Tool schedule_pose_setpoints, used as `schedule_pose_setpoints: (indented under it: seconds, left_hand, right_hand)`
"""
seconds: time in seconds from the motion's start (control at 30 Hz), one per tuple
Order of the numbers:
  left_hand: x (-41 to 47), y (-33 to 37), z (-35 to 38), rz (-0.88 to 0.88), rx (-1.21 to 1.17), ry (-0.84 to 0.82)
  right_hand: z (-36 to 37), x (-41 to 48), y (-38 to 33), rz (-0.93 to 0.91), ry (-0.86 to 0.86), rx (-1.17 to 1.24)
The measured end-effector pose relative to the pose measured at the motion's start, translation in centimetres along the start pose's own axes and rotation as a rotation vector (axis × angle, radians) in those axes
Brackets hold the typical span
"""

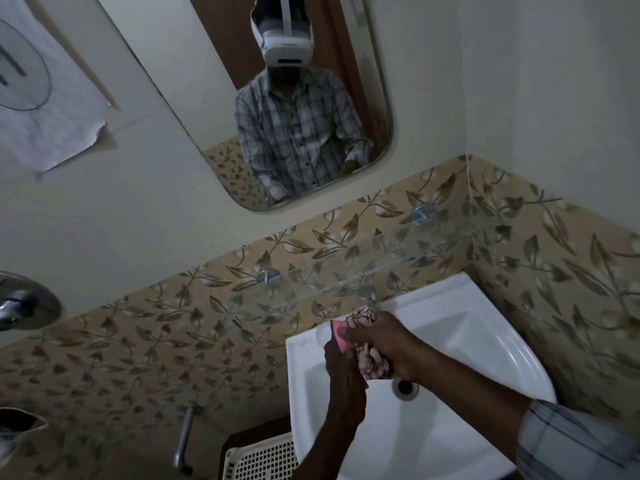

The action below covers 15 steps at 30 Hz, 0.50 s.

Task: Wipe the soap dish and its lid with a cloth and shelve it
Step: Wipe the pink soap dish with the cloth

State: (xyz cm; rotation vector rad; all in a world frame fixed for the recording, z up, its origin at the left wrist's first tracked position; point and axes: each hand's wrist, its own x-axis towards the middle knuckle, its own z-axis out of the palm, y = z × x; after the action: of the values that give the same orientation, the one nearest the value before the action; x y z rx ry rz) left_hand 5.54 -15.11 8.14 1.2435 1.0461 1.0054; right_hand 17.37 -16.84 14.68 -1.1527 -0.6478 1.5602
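Left hand [341, 370] grips the pink dish [340, 336] piece; which part, unclear. Right hand [384, 344] clamps the cloth [372, 363] against it, both over the sink [485, 337]. Risk: slippery plastic could drop into the sink below; the glass shelf [398, 268] just above could be knocked.

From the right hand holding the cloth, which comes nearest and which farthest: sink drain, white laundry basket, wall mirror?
From the right hand:
1. Sink drain, just below it in the basin.
2. White laundry basket, lower left, beside the sink.
3. Wall mirror, high up on the wall.
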Motion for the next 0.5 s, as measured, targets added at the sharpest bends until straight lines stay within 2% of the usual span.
schedule_pose_setpoints:
  seconds: [0.1, 0.17, 0.2, 0.27, 0.33, 0.37, 0.4, 0.43, 0.5]
  left_hand:
    - [0.3, 1.4, -0.3, 0.041, 0.185, -0.099]
    - [0.8, 1.5, -1.7, 0.053, 0.174, -0.115]
    - [1.1, 1.6, -2.8, -0.032, 0.079, -0.068]
    - [2.4, 2.3, -4.6, -0.425, -0.191, 0.004]
    - [3.3, 3.5, -5.3, -0.833, -0.454, -0.152]
    - [3.2, 4.5, -5.2, -0.924, -0.522, -0.237]
    - [3.4, 5.1, -4.7, -0.950, -0.520, -0.269]
    - [3.5, 5.2, -4.0, -0.937, -0.496, -0.243]
    - [3.4, 4.4, -2.7, -0.800, -0.472, -0.131]
  right_hand:
    - [-0.8, 0.2, 1.2, -0.158, 0.038, -0.144]
    - [-1.9, 0.4, 1.7, -0.309, -0.012, -0.243]
    - [-2.5, 0.5, 1.7, -0.418, -0.044, -0.386]
    - [-3.7, 1.0, 2.2, -0.707, -0.128, -0.817]
    - [-4.2, 1.4, 3.3, -1.043, -0.206, -1.288]
    - [-4.1, 1.3, 3.9, -1.169, -0.253, -1.429]
    - [-4.0, 1.1, 4.4, -1.230, -0.262, -1.521]
    - [-3.9, 1.0, 4.9, -1.218, -0.233, -1.551]
    - [-3.1, 0.4, 5.4, -1.028, -0.138, -1.452]
